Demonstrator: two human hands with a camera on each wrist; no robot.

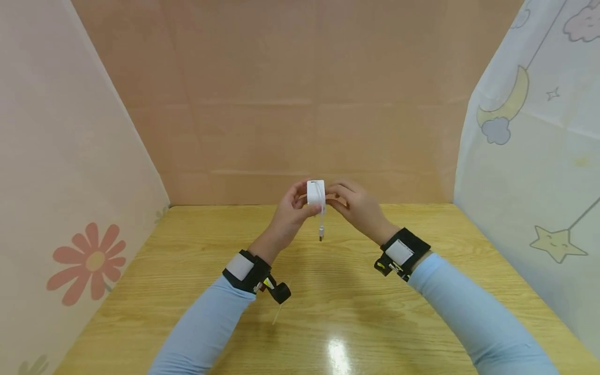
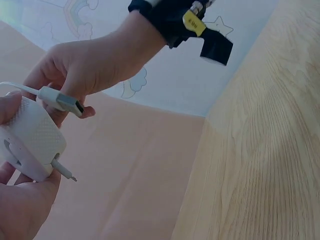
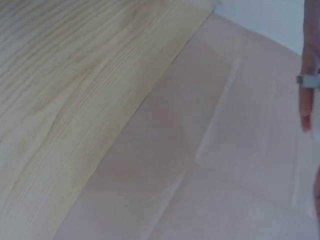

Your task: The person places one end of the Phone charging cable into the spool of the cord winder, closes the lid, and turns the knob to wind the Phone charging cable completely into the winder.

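Observation:
Both hands hold a small white charger block [image 1: 316, 193] up in the air above the far middle of the wooden table [image 1: 328, 291]. My left hand [image 1: 300, 201] grips the block from the left and below; the left wrist view shows it as the textured white block [image 2: 33, 140] resting in the left hand [image 2: 20, 210]. My right hand [image 1: 338, 197] pinches the white cable at the block's right side. The cable's USB plug [image 1: 321, 232] dangles below the block, and the same USB plug [image 2: 64, 100] lies against the right hand [image 2: 85, 65]. A smaller connector [image 2: 63, 171] sticks out under the block.
A peach back wall [image 1: 300, 104] closes the table's far edge. A flower-print cloth [image 1: 70, 208] stands on the left and a moon-and-star cloth [image 1: 529, 156] on the right. A thin pale strip [image 1: 279, 311] lies on the table by my left wrist.

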